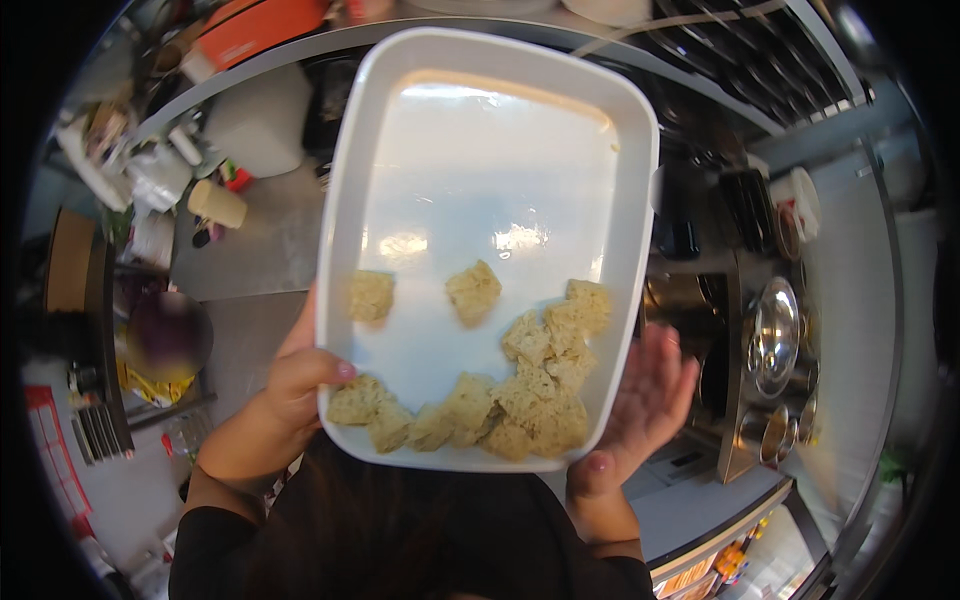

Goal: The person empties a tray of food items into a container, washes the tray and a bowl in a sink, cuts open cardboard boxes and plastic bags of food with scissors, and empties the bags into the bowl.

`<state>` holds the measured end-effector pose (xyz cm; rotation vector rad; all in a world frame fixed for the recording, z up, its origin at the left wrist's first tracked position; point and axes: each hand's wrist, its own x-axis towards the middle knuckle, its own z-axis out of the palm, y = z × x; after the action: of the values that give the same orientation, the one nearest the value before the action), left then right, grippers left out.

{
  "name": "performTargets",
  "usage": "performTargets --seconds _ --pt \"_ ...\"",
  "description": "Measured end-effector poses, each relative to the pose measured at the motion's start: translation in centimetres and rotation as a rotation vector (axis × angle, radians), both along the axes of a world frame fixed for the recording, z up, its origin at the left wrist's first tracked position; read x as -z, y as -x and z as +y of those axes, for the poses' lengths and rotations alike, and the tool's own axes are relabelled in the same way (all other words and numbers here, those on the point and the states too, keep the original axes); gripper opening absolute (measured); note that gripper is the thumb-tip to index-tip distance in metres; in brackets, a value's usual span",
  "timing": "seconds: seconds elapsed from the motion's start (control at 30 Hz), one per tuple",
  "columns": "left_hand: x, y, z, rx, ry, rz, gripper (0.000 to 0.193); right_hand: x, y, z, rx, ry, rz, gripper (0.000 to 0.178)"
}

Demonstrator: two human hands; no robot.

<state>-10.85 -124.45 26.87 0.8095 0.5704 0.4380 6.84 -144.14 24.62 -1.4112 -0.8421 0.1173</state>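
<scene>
A white, deep-sided rectangular tray (485, 175) is raised in front of me, tilted so that its inside faces me. Its left edge is gripped by my left hand (300, 375), the thumb over the rim and the fingers hidden behind. Beside the lower right corner, my right hand (640, 410) has its fingers stretched out; whether it touches the tray's underside I cannot tell. Pale tan, spongy chunks (540, 400) are bunched along the near edge and lower right corner. Two single chunks sit apart, one in the middle (472, 292) and one by the left wall (371, 296).
Behind the tray runs a metal counter (240, 250) with a beige cup-like thing (217, 205) on it. A round dark purple object (168, 335) is at the left. Steel pots and a shiny lid (775, 338) stand on the right. An orange box (258, 32) sits at the far left.
</scene>
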Motion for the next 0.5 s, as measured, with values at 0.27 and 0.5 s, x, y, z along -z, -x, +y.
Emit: performTargets --seconds 0.27,0.5 --pt "3.0 13.8 5.2 -0.143 -0.073 -0.150 0.095 -4.3 10.8 12.4 -0.516 0.838 -0.921 0.089" --pt "5.6 34.1 8.5 -0.495 0.015 -0.179 0.093 -1.9 29.4 23.9 -1.018 0.588 -0.903 0.077"
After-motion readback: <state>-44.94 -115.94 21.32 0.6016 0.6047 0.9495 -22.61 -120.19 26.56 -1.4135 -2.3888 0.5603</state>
